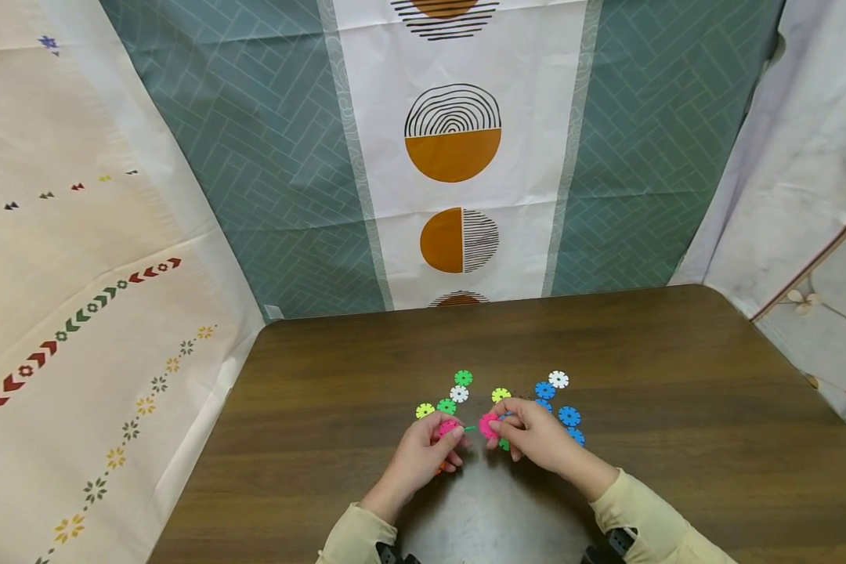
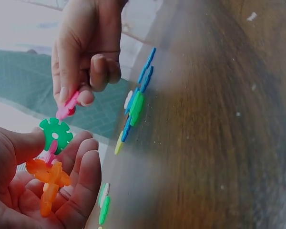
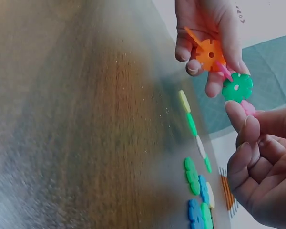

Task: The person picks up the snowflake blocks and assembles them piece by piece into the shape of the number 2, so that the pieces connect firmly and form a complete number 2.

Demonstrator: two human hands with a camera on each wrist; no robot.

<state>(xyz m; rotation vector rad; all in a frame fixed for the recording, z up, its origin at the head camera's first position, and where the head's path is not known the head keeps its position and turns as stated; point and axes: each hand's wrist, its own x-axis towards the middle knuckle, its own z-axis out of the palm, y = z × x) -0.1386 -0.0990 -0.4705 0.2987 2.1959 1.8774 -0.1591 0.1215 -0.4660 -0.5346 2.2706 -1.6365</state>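
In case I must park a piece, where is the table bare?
The table is bare left of the left hand, right of the blue discs, and from the white discs back to the cloth. It is crowded beyond that hand and the right hand, among green discs and yellow discs.

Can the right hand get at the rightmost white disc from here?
Probably yes: the white disc lies just beyond the right hand, with flat blue discs between and nothing seen on top. But that hand pinches a pink disc, so it would likely need freeing first.
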